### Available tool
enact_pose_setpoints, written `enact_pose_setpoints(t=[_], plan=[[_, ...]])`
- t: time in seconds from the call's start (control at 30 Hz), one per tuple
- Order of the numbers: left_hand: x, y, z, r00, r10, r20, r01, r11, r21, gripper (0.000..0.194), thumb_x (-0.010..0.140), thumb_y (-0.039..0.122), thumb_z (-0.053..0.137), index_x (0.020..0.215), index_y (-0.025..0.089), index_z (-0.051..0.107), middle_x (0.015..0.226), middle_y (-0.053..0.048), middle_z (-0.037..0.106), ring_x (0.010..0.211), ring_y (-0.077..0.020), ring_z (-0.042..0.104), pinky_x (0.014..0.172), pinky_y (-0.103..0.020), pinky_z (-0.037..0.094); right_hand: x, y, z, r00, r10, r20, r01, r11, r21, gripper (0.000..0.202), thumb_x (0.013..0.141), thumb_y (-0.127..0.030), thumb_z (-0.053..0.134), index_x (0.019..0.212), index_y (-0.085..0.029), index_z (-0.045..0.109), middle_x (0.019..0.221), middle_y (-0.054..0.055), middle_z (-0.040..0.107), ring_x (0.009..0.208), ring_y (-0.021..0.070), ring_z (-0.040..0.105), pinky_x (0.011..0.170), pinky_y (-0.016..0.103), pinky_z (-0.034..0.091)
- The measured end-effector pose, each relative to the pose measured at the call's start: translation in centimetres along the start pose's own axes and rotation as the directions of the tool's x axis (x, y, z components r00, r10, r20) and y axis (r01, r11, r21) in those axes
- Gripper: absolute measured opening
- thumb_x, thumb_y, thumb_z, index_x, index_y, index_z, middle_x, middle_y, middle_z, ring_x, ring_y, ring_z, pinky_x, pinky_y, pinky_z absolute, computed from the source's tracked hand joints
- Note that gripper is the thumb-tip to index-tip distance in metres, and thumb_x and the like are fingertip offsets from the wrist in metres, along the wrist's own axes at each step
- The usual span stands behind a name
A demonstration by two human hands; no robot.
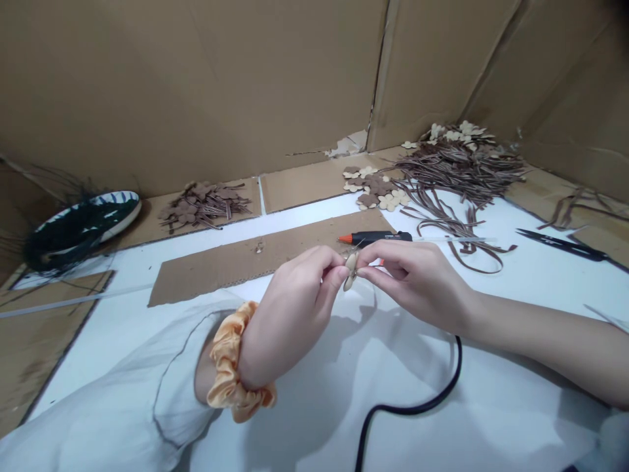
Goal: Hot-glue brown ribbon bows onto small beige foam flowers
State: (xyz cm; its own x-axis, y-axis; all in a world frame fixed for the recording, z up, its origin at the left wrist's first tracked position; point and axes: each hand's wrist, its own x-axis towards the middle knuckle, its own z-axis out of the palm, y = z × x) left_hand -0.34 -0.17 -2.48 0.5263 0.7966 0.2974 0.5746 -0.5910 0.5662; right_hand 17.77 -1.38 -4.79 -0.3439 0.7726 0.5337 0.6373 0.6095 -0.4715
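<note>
A small beige flower cut-out [350,271] is held up on edge between my two hands, above the white tabletop. My left hand [299,308], with an orange scrunchie [236,367] at the wrist, pinches it between thumb and fingertips. From the other side, my right hand [417,278] is closed with its fingertips against the flower; a thin dark piece shows between them, too small to name. Just behind my hands lies a black glue gun [376,237] with an orange tip, a clear glue stick [462,239] reaching out of its back. My right hand hides part of the gun.
A cardboard strip [211,269] lies behind my hands. Brown and beige flowers [376,187], brown strips [462,167] and black tweezers [563,244] are at right. Another brown pile [204,204] and a plate [130,208] of dark thread stand left. A black cord [413,410] runs in front.
</note>
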Motion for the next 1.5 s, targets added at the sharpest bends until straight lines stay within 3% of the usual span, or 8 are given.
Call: enact_pose_setpoints(t=[0.73, 1.3, 1.5], plan=[[-0.2, 0.1, 0.2, 1.0, 0.0, 0.009, 0.0, 0.999, 0.043, 0.021, 0.089, 0.013, 0.042, 0.071, 0.018, 0.052, 0.069, 0.001, 0.058, 0.064, -0.0121, 0.051, 0.061, -0.023, 0.039, 0.0, -0.2, -0.1, 0.998, 0.053, 0.026, -0.053, 0.999, 0.002, 0.012, 0.085, -0.013, 0.055, 0.075, -0.018, 0.058, 0.064, -0.004, 0.061, 0.042, 0.0065, 0.029, 0.043, 0.022, 0.025], [-0.4, 0.0, 0.6, 0.997, -0.07, 0.036, 0.069, 0.997, 0.019, 0.02, 0.091, 0.018, 0.041, 0.077, 0.017, 0.056, 0.075, -0.001, 0.061, 0.069, -0.0138, 0.056, 0.065, -0.025, 0.043, -0.1, -0.4, 0.1, 0.987, 0.144, 0.071, -0.147, 0.989, 0.032, 0.009, 0.084, -0.015, 0.056, 0.077, -0.019, 0.059, 0.072, -0.003, 0.068, 0.048, 0.0074, 0.044, 0.047, 0.022, 0.029], [-0.5, -0.3, 1.0, 0.999, -0.045, 0.01, 0.044, 0.998, 0.033, 0.011, 0.083, 0.029, 0.059, 0.084, 0.018, 0.055, 0.078, 0.0, 0.062, 0.068, -0.0138, 0.058, 0.062, -0.026, 0.046, -0.1, -0.6, 0.0, 0.978, 0.193, 0.077, -0.198, 0.978, 0.059, 0.01, 0.082, -0.014, 0.056, 0.075, -0.019, 0.059, 0.071, -0.004, 0.067, 0.046, 0.0066, 0.042, 0.046, 0.022, 0.028]])
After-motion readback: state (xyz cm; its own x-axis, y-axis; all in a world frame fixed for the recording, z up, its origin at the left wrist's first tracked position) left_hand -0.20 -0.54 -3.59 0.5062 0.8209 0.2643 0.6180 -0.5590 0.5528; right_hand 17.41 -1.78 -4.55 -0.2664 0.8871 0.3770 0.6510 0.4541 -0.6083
